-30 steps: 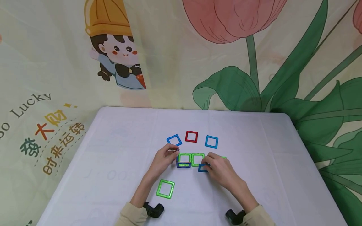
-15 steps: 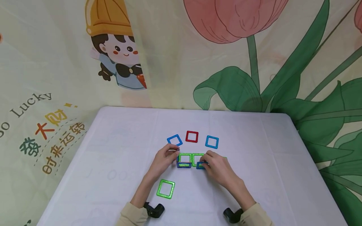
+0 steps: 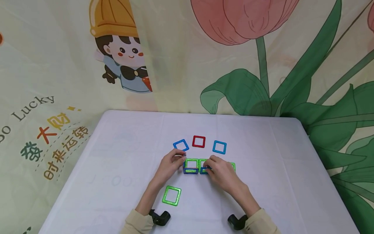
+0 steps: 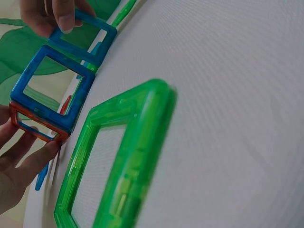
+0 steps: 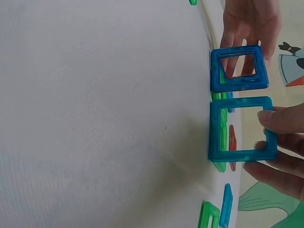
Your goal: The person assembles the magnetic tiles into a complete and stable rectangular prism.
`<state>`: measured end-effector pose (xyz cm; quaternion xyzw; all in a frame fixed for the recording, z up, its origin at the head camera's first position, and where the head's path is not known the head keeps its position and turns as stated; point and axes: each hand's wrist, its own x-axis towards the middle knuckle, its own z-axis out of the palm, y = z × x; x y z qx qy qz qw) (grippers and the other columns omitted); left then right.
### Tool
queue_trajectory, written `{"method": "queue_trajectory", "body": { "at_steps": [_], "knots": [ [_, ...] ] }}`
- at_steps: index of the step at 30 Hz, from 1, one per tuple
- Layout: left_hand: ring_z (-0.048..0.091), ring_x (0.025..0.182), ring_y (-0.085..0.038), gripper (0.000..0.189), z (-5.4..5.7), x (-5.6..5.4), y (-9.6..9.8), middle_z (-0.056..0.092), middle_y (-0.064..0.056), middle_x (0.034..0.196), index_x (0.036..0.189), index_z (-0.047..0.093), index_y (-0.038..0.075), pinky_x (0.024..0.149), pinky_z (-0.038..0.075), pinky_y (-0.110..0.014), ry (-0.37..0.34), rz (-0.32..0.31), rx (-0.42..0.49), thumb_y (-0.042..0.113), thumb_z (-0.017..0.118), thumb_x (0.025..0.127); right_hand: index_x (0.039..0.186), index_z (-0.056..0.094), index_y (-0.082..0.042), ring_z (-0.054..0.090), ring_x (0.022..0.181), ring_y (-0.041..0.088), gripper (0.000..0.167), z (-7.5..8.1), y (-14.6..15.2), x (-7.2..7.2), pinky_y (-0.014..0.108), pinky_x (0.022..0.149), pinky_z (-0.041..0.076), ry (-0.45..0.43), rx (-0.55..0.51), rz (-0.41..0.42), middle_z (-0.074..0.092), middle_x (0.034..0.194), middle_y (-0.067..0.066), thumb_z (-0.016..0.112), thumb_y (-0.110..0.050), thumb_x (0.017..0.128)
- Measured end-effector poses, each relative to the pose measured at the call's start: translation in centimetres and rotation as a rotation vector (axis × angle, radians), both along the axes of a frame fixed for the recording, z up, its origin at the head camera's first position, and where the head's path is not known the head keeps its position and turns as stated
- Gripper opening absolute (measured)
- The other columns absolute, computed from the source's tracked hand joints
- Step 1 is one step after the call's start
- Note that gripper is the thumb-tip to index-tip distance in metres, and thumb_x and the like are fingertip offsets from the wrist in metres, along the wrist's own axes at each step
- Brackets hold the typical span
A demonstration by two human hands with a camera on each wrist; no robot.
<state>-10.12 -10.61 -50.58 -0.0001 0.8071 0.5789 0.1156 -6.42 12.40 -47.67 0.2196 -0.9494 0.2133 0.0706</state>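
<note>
Square magnetic tiles with open centres lie on the white table. Green tiles (image 3: 199, 165) form a flat row, partly covered by my right hand (image 3: 223, 170). At the row's left front edge, a blue tile (image 4: 83, 102) stands upright. An orange-red tile (image 4: 40, 117) stands beside it at the corner, and my left hand (image 3: 171, 164) holds it between thumb and fingers. My right hand pinches a second blue tile (image 5: 243, 156) by its upper edge. That tile stands upright next to the first blue one, with a narrow gap between them in the right wrist view.
Behind the row lie a blue tile (image 3: 179, 141), a red tile (image 3: 198, 146) and another blue tile (image 3: 219, 152), all flat. One loose green tile (image 3: 170, 203) lies nearer the front, beside the left forearm. A patterned cloth (image 3: 175, 65) hangs behind the table.
My right hand has moved left with its blue tile, closing most of the distance to the standing blue tile. My left hand has stayed in place at the corner.
</note>
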Motion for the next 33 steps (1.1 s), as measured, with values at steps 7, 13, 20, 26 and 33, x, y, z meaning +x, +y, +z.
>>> {"method": "queue_trajectory", "body": {
  "at_steps": [7,13,20,26,33],
  "knots": [
    [0.064,0.117,-0.024,0.030,0.00,0.02,-0.01,0.067,-0.006,0.130,0.128,0.065,0.012,0.098,0.057,-0.041,0.003,-0.005,0.004,0.026,0.067,0.101,0.100,0.078,-0.014,0.067,0.081,0.010,0.019,0.02,0.00,-0.01,0.024,0.073,0.059,0.001,-0.004,0.005,0.071,0.093,-0.002,0.086,-0.011,0.083],
    [0.064,0.119,-0.025,0.030,0.15,0.09,-0.02,0.067,-0.006,0.132,0.128,0.065,0.012,0.099,0.057,-0.042,-0.001,-0.001,0.002,0.025,0.066,0.101,0.105,0.077,-0.014,0.068,0.084,0.012,0.024,0.15,-0.04,0.04,0.025,0.076,0.060,-0.025,0.003,0.000,0.072,0.096,0.000,0.087,-0.012,0.083],
    [0.064,0.119,-0.024,0.031,0.14,0.09,-0.03,0.067,-0.006,0.131,0.128,0.065,0.011,0.098,0.057,-0.042,-0.005,0.001,-0.003,0.025,0.067,0.101,0.112,0.076,-0.014,0.069,0.091,0.014,0.031,0.17,-0.10,0.12,0.029,0.082,0.061,-0.053,0.015,-0.025,0.073,0.102,0.001,0.087,-0.013,0.083],
    [0.065,0.118,-0.024,0.028,0.09,0.11,-0.04,0.067,-0.006,0.131,0.126,0.066,0.014,0.097,0.057,-0.041,-0.004,0.001,0.000,0.025,0.067,0.101,0.111,0.076,-0.013,0.069,0.092,0.015,0.030,0.22,0.01,0.18,0.030,0.083,0.061,-0.063,-0.005,-0.024,0.073,0.102,0.002,0.086,-0.013,0.083],
    [0.065,0.118,-0.024,0.028,0.12,0.10,-0.03,0.067,-0.006,0.131,0.126,0.066,0.014,0.097,0.057,-0.041,0.004,0.001,-0.004,0.025,0.067,0.101,0.106,0.077,-0.012,0.067,0.086,0.014,0.026,0.17,0.23,0.34,0.029,0.078,0.061,-0.064,-0.039,0.001,0.072,0.097,0.001,0.087,-0.011,0.082]
  ]
}}
